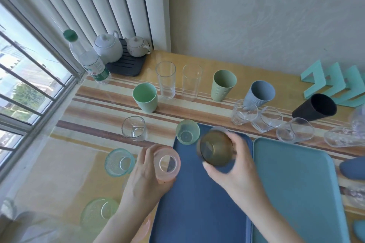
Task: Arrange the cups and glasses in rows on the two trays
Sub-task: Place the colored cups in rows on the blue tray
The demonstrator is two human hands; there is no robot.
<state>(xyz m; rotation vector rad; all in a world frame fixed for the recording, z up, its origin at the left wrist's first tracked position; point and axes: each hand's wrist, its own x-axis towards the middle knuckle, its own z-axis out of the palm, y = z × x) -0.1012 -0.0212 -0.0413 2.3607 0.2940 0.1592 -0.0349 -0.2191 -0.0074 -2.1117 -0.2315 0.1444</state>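
Note:
My left hand [144, 173] grips a pink glass [166, 163] just off the left edge of the dark blue tray [199, 203]. My right hand [235, 167] holds an amber glass [216, 150], blurred, over the far end of that tray. A pale green tumbler [187, 132] stands at the tray's far left corner. The teal tray [296, 193] lies to the right with nothing on it. On the table beyond stand two tall clear glasses [166, 80], green cups [145, 96], a blue-grey cup [259, 93], a black cup [316, 107] and several short clear glasses [245, 112].
A water bottle [88, 59] and two white teapots [108, 46] on a dark mat stand at the far left by the window. Teal bookends [335, 83] sit far right. A short clear glass [134, 128] and textured green glasses [119, 162] stand left of the trays.

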